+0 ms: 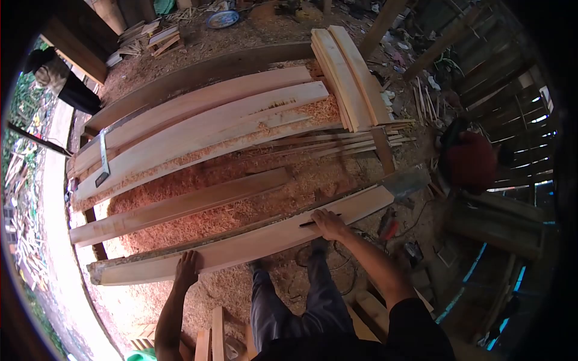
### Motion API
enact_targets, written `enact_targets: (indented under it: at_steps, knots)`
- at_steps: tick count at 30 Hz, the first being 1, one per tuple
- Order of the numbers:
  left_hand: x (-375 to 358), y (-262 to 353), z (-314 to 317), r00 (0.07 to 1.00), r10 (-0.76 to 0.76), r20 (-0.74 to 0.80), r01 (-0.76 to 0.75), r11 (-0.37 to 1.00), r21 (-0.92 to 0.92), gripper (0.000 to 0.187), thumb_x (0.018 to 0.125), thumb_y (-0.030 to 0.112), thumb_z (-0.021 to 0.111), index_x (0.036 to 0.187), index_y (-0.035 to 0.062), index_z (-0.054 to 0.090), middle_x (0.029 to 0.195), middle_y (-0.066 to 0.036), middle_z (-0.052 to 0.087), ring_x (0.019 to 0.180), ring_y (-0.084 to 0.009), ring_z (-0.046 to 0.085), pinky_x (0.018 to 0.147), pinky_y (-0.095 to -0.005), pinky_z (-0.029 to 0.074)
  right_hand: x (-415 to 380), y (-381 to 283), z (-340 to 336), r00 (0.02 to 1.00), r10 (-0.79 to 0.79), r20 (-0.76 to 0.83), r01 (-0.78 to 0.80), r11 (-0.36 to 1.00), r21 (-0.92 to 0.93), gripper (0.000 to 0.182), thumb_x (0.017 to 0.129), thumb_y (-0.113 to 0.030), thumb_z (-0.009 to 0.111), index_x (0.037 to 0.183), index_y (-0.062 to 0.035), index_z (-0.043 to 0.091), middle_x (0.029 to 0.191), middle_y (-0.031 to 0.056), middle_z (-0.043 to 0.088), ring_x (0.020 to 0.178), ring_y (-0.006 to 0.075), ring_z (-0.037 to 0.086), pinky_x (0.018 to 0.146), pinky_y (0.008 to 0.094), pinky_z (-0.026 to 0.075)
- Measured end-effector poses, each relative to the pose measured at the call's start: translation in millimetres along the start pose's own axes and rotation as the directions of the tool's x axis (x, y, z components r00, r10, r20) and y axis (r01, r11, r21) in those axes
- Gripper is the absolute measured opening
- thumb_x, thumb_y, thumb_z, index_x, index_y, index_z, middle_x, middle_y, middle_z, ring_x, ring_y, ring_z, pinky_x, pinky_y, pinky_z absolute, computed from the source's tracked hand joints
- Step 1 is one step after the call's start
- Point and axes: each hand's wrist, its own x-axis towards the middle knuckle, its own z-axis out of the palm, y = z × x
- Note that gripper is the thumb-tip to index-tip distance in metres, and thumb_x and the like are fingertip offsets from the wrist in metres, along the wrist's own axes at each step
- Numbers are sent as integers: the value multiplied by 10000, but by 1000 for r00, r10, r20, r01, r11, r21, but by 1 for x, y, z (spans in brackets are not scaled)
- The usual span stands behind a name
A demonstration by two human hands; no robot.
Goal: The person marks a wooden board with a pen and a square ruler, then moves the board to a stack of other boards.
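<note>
A long, pale wooden plank lies across in front of me on a rough, darker beam. My left hand holds the plank's near edge left of the middle, with its fingers over the top face. Farther right, my right hand rests on the plank with a slim, dark pencil between its fingers. The pencil lies low over the wood and points left; whether its tip touches is not clear.
Behind lie several planks and a metal square. Stacked boards stand at the back right. Wood shavings cover the ground. A red-and-black tool and cables lie right of my feet. Persons are at the far left and right.
</note>
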Motion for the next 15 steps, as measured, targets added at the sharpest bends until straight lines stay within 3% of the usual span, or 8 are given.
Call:
enact_targets:
  at_steps: [3,6,8,9,11,12,14,15]
  knots:
    - [5,-2,-1,990,-70,125,84,989,-118,640,615,57,674,1199,8,415,1247,-168,444,1142,-375,420,920,-458,405,-3,1,-5,999,-23,28,23,1000,-13,569,638,-11,665,1149,-35,417,1173,141,443,1065,330,442,848,440,409]
    - [9,-19,5,999,28,19,-25,986,-168,552,623,66,669,1132,27,459,1164,-173,502,1086,-382,473,871,-444,448,3,0,-10,998,-19,67,24,997,-75,568,665,-33,666,1184,-42,435,1234,142,423,1087,324,437,869,436,411]
    - [10,-38,24,981,182,-62,-184,983,-25,521,644,67,645,1138,52,479,1192,-160,504,1061,-351,507,834,-429,467,8,2,-7,1000,-7,24,10,993,-121,533,695,-70,675,1187,-47,469,1256,148,438,1125,315,419,890,439,413]
    - [12,-40,22,981,184,-64,-186,982,-24,521,644,67,645,1138,52,479,1192,-160,504,1061,-351,507,834,-429,467,9,-2,-12,1000,-5,22,8,992,-123,533,695,-70,675,1187,-47,469,1256,148,438,1125,315,419,890,439,413]
    - [24,-42,18,990,90,109,-80,993,-90,526,670,56,614,1187,93,519,1109,-137,584,907,-308,594,700,-415,503,14,-8,-23,996,44,83,-32,988,-149,487,713,-68,666,1172,-52,506,1246,129,474,1160,307,397,947,450,378]
    - [28,-39,10,990,96,107,-87,992,-89,526,670,56,614,1187,93,519,1109,-137,584,907,-308,594,700,-415,503,18,-4,-21,996,50,80,-38,988,-150,487,713,-68,666,1172,-52,506,1246,129,474,1160,307,397,947,450,378]
    - [33,-37,-3,910,-192,367,281,937,-208,542,680,44,595,1214,117,539,912,-124,656,675,-284,625,565,-381,499,26,-2,-20,999,19,44,-9,980,-200,511,714,-63,659,1201,-62,504,1193,111,526,1165,313,388,1017,460,316]
    - [40,-37,-6,912,-181,367,268,942,-203,542,680,44,595,1214,117,539,912,-124,656,675,-284,625,565,-381,499,30,-2,-22,999,31,38,-23,980,-197,511,714,-63,659,1201,-62,504,1193,111,526,1165,313,388,1017,460,316]
